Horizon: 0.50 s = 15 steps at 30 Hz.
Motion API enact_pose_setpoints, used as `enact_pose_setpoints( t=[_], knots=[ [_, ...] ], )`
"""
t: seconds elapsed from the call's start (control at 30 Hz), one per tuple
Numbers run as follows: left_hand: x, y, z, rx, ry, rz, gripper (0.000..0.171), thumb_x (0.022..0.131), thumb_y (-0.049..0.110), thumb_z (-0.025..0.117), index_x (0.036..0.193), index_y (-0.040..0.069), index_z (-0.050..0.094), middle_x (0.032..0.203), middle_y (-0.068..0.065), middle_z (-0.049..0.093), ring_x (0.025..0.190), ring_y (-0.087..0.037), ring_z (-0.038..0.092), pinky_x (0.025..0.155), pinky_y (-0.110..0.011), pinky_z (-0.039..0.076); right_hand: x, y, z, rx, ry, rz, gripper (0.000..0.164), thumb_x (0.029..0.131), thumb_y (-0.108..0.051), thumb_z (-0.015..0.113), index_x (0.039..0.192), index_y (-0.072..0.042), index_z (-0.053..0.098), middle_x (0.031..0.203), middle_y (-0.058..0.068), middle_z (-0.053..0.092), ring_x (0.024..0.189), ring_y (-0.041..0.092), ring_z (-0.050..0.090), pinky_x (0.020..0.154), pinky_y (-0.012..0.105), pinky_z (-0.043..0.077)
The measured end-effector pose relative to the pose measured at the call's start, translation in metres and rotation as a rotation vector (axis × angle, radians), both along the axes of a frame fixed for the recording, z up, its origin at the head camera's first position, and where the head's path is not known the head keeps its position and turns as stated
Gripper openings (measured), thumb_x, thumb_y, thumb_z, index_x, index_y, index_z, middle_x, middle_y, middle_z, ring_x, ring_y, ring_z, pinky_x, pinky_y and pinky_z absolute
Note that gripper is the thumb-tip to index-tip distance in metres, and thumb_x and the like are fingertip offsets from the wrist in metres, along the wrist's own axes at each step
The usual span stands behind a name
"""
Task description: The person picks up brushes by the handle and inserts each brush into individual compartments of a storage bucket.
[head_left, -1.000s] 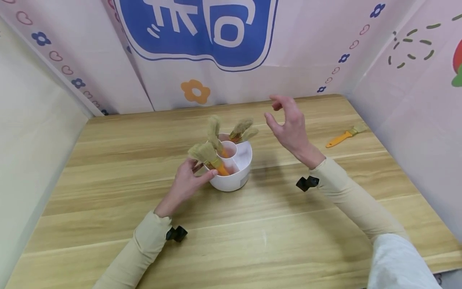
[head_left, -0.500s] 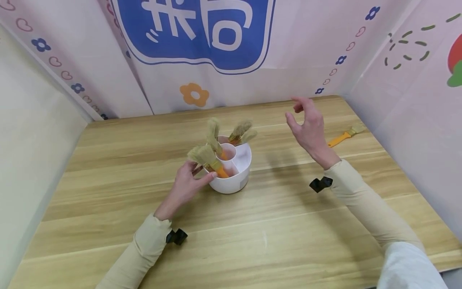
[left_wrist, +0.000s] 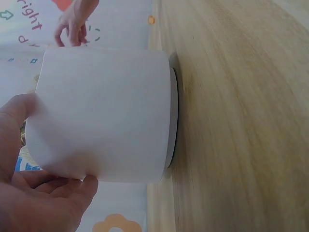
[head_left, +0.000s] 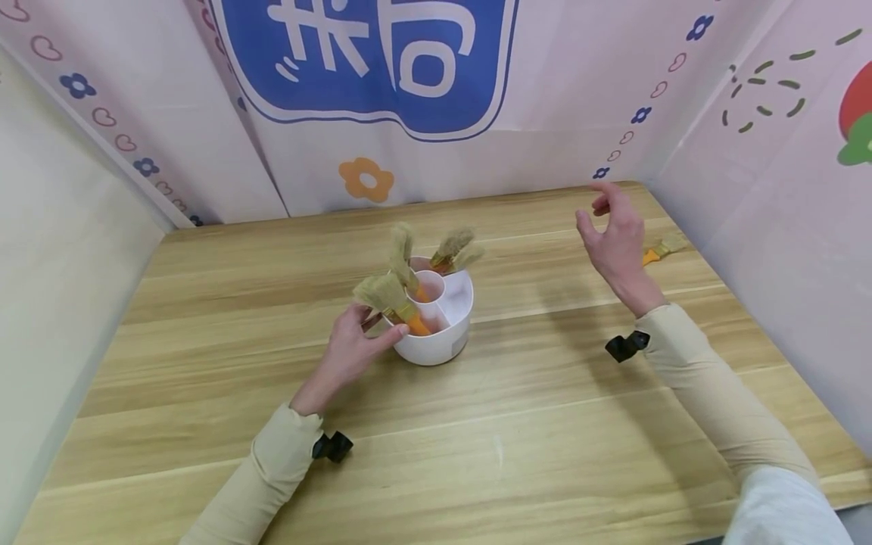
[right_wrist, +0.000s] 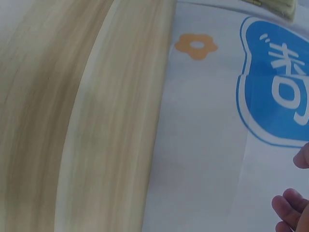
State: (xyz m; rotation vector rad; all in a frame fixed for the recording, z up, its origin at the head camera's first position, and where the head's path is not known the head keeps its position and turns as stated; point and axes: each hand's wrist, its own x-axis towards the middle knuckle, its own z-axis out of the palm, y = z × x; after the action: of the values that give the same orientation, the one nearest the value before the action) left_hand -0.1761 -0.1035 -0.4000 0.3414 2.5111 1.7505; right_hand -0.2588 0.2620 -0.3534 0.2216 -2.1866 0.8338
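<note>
A white round organizer (head_left: 431, 350) with several compartments stands upright on the wooden table. Several bristle brushes with orange handles (head_left: 417, 324) lean in it, bristles up. My left hand (head_left: 349, 348) grips the organizer's left side; the left wrist view shows the thumb (left_wrist: 21, 107) at the rim and curled fingers (left_wrist: 60, 188) against the wall. My right hand (head_left: 618, 241) is raised over the table's right side, fingers loosely bent and holding nothing. In the head view it partly covers a single brush (head_left: 664, 250) lying on the table. The right wrist view catches only some fingertips (right_wrist: 288, 209).
The wooden table (head_left: 436, 454) meets a printed back wall (head_left: 545, 91) along its far edge. Side walls (head_left: 770, 174) rise at left and right. One compartment (head_left: 458, 294) of the organizer, on its right side, shows a bare white floor.
My right hand has moved right, away from the organizer, and now overlaps the handle of the lone brush in the head view. My left hand keeps its hold on the organizer.
</note>
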Motion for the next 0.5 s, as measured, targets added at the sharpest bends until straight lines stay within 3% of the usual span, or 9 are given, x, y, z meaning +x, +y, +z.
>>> enact_pose_setpoints(
  t=[0.5],
  knots=[
    [-0.001, 0.0, -0.001, 0.008, 0.016, 0.004, 0.062, 0.081, 0.012, 0.073, 0.134, 0.001, 0.042, 0.14, -0.019, 0.046, 0.134, -0.032, 0.041, 0.11, -0.046, 0.038, -0.001, 0.032, -0.011, -0.039, -0.072, -0.113, 0.037, 0.082, -0.006, 0.062, 0.117, 0.005, 0.054, 0.092, 0.027, 0.057, 0.083, 0.038, 0.057, 0.073, 0.043, 0.045]
  ],
)
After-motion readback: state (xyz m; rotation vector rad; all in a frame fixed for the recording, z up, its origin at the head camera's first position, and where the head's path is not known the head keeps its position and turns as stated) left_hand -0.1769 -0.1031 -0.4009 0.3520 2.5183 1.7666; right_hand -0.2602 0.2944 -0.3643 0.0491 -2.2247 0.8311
